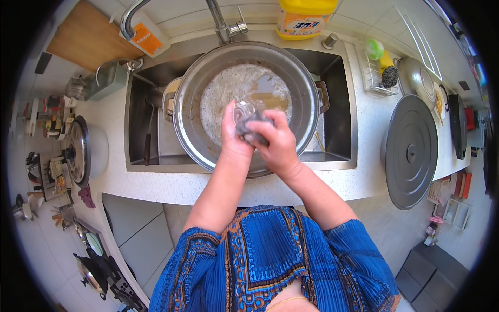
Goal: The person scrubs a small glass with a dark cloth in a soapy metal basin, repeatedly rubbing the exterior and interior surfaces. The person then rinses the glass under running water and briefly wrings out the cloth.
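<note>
Both my hands are together above a large round metal pot (183, 104) that stands in the sink. Foamy, cloudy water (218, 96) covers its bottom. My left hand (234, 136) is turned palm up, its fingers around a small see-through, shiny piece (243, 110) whose kind I cannot make out. My right hand (278, 140) presses a dark grey scrubber (253, 126) against that piece from the right. The scrubber hides part of the left palm.
A stainless sink (340, 104) surrounds the pot, beneath a faucet (221, 26). A yellow detergent bottle (304, 18) stands behind. On the right are a wire rack (371, 73) with sponges and a big grey lid (410, 153); a lidded pot (86, 151) is at left.
</note>
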A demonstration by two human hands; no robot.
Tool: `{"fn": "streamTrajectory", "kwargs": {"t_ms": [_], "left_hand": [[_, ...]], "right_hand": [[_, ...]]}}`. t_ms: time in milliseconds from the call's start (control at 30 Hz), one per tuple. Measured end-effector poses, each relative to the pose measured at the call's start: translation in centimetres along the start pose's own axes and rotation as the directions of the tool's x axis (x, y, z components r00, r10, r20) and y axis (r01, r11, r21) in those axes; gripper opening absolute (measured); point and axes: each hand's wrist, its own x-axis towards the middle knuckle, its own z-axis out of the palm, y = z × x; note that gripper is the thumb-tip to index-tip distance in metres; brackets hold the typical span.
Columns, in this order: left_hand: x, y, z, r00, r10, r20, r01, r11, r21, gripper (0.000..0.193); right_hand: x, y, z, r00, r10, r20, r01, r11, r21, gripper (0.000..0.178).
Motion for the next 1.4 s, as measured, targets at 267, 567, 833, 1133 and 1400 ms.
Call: {"fn": "streamTrajectory", "kwargs": {"t_ms": [267, 567, 833, 1133, 1400], "left_hand": [[0.1, -0.9, 0.1, 0.989, 0.085, -0.124, -0.086, 0.996, -0.007, 0.038], [0.7, -0.9, 0.0, 0.989, 0.101, -0.112, -0.112, 0.989, -0.096, 0.039], [1.0, 0.4, 0.2, 0.998, 0.049, -0.038, -0.053, 0.992, -0.111, 0.038], [1.2, 0.2, -0.1, 0.992, 0.091, -0.092, -0.094, 0.995, -0.035, 0.035], [1.4, 1.0, -0.4, 0.999, 0.05, -0.014, -0.05, 0.999, -0.007, 0.038]], "right_hand": [[2.4, 1.0, 0.0, 0.992, 0.125, -0.007, -0.124, 0.991, 0.045, 0.025], [3.2, 1.8, 0.0, 0.991, 0.13, -0.024, -0.127, 0.987, 0.099, 0.03], [2.4, 0.9, 0.5, 0.993, 0.115, 0.012, -0.115, 0.988, 0.104, 0.03], [2.2, 1.1, 0.5, 0.988, 0.15, 0.021, -0.151, 0.984, 0.089, 0.028], [1.2, 1.1, 1.0, 0.992, 0.123, 0.013, -0.123, 0.988, 0.097, 0.031]]}}
